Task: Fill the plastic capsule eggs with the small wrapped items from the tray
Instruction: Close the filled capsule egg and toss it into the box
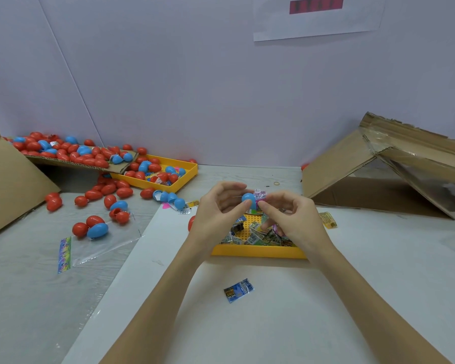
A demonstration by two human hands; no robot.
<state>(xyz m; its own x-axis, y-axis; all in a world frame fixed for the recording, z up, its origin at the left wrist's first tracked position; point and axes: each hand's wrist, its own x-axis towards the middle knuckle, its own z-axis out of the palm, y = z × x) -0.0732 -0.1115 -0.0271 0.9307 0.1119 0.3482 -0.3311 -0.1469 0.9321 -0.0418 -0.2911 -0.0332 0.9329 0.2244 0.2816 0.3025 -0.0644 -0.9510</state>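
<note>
Left hand: the left hand [221, 203] is raised above the near tray, its thumb and fingers curled round a blue egg half [248, 199].
Right hand: the right hand [286, 214] pinches a pink wrapped item [260, 194] at the open mouth of the blue egg half; the item touches the half.
Near tray: a yellow tray [258, 252] sits under both hands on a white sheet [273, 311], holding a heap of small wrapped items [258, 236].
Loose packets: a blue packet [238, 290] lies on the sheet near the forearms; a yellow packet [328, 219] lies just right of the tray.
Egg supply: red and blue eggs [71, 153] spill from a cardboard flap across the table, some into a second yellow tray [187, 174].
Right side: a collapsed cardboard box [378, 174].
</note>
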